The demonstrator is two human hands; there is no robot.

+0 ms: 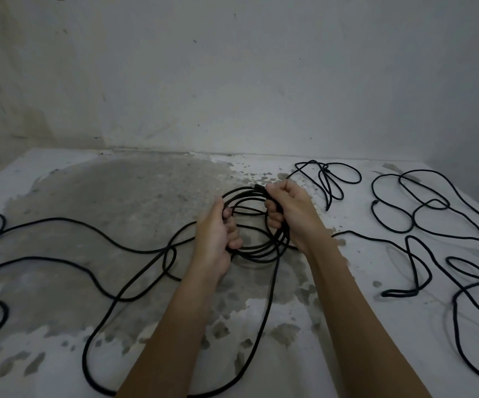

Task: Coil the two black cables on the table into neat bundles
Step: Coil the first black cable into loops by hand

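Both hands hold the half-wound coil (261,255) over the middle of the bench (60,369) — the left grip (215,234) curls round its left side, and the right grip (290,214) closes on its far right side. The cable's loose length (54,218) trails leftward in wide curves; the second cable (399,294) sprawls uncoiled at right.

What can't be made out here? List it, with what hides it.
Head view:
- Coil: loop count; the strands are bunched under the left hand and right hand.
- Loose cable: where it runs past the left edge.
- Second cable: where it runs past the right edge.
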